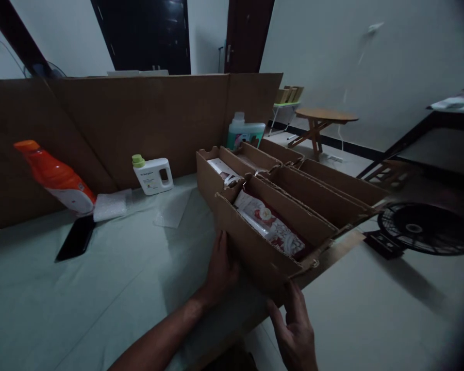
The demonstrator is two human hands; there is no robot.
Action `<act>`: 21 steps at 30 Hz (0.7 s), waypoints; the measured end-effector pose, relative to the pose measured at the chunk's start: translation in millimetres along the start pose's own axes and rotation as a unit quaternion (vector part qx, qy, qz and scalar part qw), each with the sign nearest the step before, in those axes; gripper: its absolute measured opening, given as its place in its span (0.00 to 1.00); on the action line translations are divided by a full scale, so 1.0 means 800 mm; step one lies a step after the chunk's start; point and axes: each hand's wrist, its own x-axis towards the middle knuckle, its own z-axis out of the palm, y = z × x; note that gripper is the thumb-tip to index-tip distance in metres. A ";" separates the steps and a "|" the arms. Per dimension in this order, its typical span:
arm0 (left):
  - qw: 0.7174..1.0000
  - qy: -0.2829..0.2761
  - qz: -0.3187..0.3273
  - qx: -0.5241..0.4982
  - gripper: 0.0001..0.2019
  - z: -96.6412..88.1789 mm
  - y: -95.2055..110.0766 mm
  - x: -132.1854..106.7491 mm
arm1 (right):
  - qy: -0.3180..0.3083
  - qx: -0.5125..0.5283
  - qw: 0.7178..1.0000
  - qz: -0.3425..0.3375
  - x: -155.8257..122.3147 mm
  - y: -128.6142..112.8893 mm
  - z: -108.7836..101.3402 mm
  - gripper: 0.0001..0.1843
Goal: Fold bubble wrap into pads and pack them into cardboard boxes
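Observation:
An open cardboard box (255, 247) stands at the right edge of a table covered with a pale cloth (100, 288). Inside it lies a red and white printed packet (270, 221). My left hand (221, 268) rests flat against the box's left side, fingers stretched out. My right hand (294, 330) touches the box's near bottom corner, fingers apart and slightly curled, holding nothing. A second open box (212, 175) behind holds another packet (224, 170).
More open cardboard boxes (325, 190) lie to the right. An orange bottle (54, 178), a white bottle with green cap (152, 174), a teal jug (245, 133), a black phone (75, 238) and a cardboard screen (139, 118) stand behind. A black fan (425, 229) and a wooden table (325, 117) stand on the floor.

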 end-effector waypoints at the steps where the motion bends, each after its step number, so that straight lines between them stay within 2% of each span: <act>1: 1.000 -0.008 0.007 0.002 0.45 0.001 0.000 0.004 | -0.002 -0.008 1.000 -0.008 0.005 -0.002 0.001 0.34; 4: 0.999 -0.027 0.025 -0.004 0.47 -0.001 -0.001 0.018 | -0.016 -0.042 0.998 -0.043 0.015 -0.003 0.000 0.33; 7: 0.998 -0.061 0.024 -0.008 0.47 -0.011 -0.006 0.024 | -0.043 -0.064 0.995 -0.060 0.019 0.001 -0.009 0.31; 11: 0.993 -0.117 0.016 0.000 0.39 -0.044 -0.001 -0.001 | -0.089 -0.083 0.991 -0.051 0.016 -0.003 -0.029 0.26; 13: 0.992 -0.122 -0.008 0.007 0.34 -0.068 0.017 -0.033 | -0.129 -0.072 0.988 -0.035 0.013 -0.013 -0.036 0.21; 15: 0.989 -0.132 -0.071 0.010 0.29 -0.098 0.043 -0.079 | -0.160 -0.047 0.985 -0.033 0.011 -0.029 -0.036 0.17; 19: 0.956 -0.195 -0.218 -0.031 0.12 -0.165 0.087 -0.200 | -0.182 0.000 0.979 -0.089 0.013 -0.065 -0.008 0.15; 21: 0.952 -0.117 -0.283 -0.010 0.10 -0.192 0.096 -0.259 | -0.214 0.023 0.969 -0.117 0.014 -0.081 0.016 0.14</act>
